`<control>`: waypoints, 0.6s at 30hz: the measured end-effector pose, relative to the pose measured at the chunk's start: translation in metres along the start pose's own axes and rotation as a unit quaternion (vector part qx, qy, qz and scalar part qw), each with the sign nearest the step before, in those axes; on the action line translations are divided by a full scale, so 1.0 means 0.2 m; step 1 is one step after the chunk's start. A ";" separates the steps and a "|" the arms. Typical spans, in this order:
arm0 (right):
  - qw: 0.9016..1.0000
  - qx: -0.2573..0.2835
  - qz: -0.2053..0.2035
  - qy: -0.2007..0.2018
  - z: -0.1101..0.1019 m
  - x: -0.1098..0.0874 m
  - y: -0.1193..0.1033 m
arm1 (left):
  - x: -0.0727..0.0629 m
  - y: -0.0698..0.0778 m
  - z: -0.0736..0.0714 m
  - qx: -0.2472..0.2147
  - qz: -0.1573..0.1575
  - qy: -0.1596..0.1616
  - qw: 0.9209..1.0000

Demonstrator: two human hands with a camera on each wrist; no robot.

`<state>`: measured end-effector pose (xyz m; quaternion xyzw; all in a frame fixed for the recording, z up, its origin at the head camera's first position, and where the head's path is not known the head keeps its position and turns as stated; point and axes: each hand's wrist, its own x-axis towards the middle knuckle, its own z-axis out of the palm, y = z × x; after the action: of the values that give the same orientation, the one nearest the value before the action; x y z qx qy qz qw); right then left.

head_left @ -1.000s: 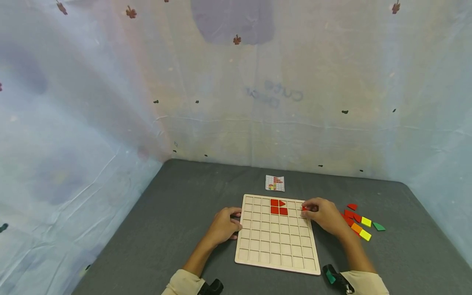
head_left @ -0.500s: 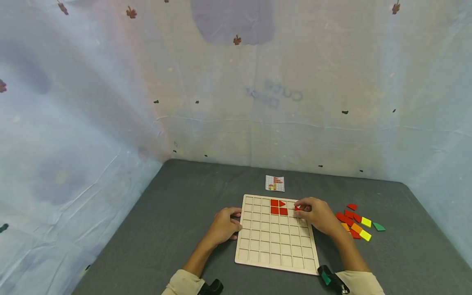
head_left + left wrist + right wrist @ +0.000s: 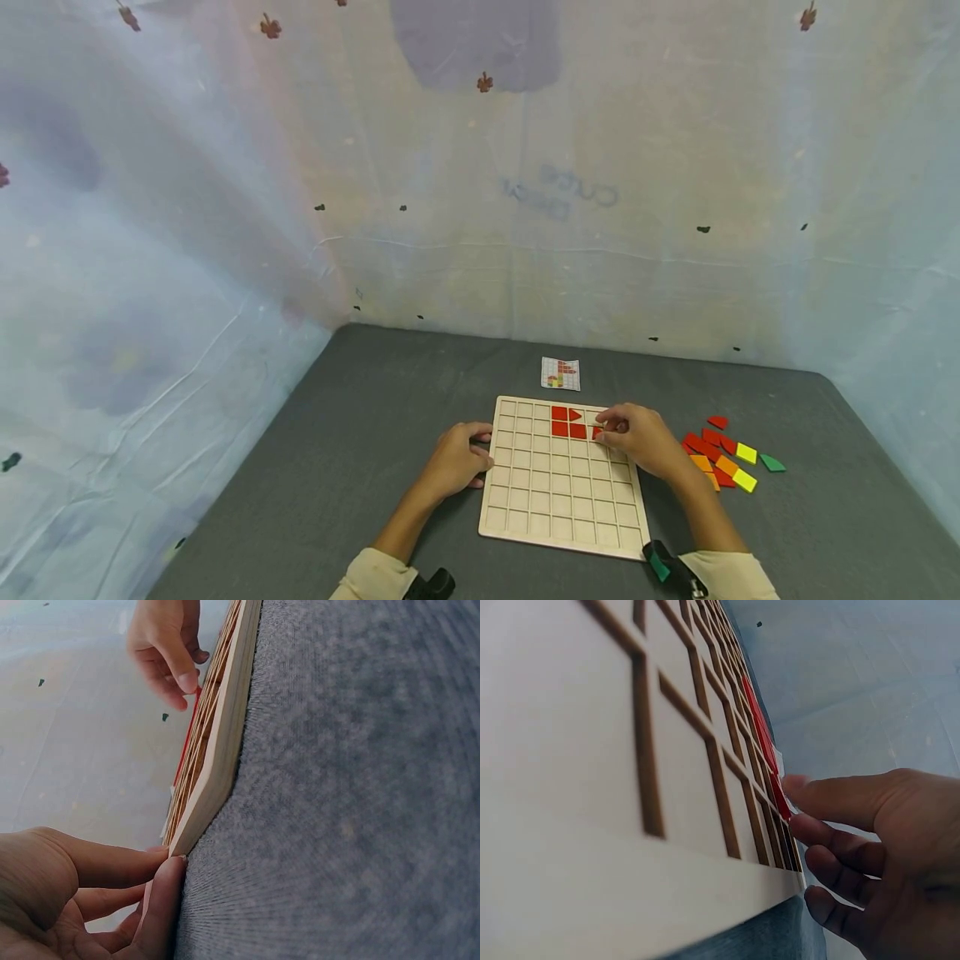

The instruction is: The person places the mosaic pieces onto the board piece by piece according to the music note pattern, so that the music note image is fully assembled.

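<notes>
A wooden grid board (image 3: pixel 558 504) lies on the table, with several red tiles (image 3: pixel 568 429) set in cells near its far edge; one of them is pointed. My left hand (image 3: pixel 453 457) grips the board's left edge between thumb and fingers, which the left wrist view shows close up (image 3: pixel 112 892). Over the board's far right part, my right hand (image 3: pixel 643 437) pinches a small red tile (image 3: pixel 597 433) by thumb and finger, just right of the lower row of red tiles. The fingers partly hide this tile, so its exact shape is unclear.
Loose tiles in red, orange, yellow and green lie right of the board, among them a yellow tile (image 3: pixel 745 480) and a green tile (image 3: pixel 772 462). A small pattern card (image 3: pixel 560 374) lies beyond the board. A patterned sheet (image 3: pixel 510 275) hangs behind the grey table (image 3: pixel 420 375).
My right hand has moved left across the board with the red tile, from the right edge to beside the placed red tiles. The left hand has stayed at the board's left edge.
</notes>
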<state>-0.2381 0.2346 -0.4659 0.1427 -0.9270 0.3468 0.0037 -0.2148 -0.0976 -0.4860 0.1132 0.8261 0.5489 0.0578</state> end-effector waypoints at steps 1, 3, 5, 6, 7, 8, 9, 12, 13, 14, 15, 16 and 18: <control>1.000 -0.002 0.001 0.000 0.00 0.00 0.00 | 0.00 0.00 0.00 0.000 0.002 0.001 1.000; 1.000 -0.007 0.003 -0.001 0.00 -0.01 0.00 | 0.00 0.00 0.00 0.002 0.001 0.002 1.000; 1.000 -0.011 0.008 -0.002 0.00 -0.01 0.00 | 0.00 0.00 0.00 0.003 0.001 0.003 1.000; 1.000 -0.013 0.010 -0.003 0.00 -0.01 0.00 | 0.00 -0.01 0.00 0.002 0.001 0.003 1.000; 1.000 -0.016 0.011 -0.004 0.00 -0.01 0.00 | 0.00 -0.01 0.00 0.001 0.002 0.003 1.000; 1.000 -0.018 0.011 -0.006 0.00 -0.01 0.00 | 0.00 0.00 0.00 0.001 0.000 0.003 1.000; 1.000 -0.019 0.010 -0.008 0.00 -0.01 0.00 | 0.00 -0.01 0.00 -0.001 0.001 0.003 1.000; 1.000 -0.023 0.005 -0.012 0.00 0.00 0.00 | 0.01 -0.01 0.00 -0.003 0.001 0.003 1.000; 1.000 -0.022 0.003 -0.013 0.00 0.00 0.00 | 0.01 -0.01 0.01 -0.002 0.000 0.003 1.000; 1.000 -0.022 0.000 -0.014 0.00 -0.01 0.00 | 0.01 -0.01 0.01 -0.001 -0.002 0.003 1.000; 1.000 -0.020 -0.002 -0.016 0.00 -0.01 0.00 | 0.01 -0.01 0.01 0.001 -0.003 0.003 1.000; 1.000 -0.019 -0.003 -0.019 0.00 -0.01 0.00 | 0.01 -0.01 0.01 0.002 -0.004 0.003 1.000; 1.000 -0.018 -0.006 -0.024 0.00 -0.01 0.00 | 0.01 -0.01 0.01 0.005 -0.006 0.002 1.000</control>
<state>-0.2370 0.2350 -0.4669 0.1563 -0.9320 0.3267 -0.0144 -0.2172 -0.0957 -0.4894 0.1071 0.8298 0.5444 0.0591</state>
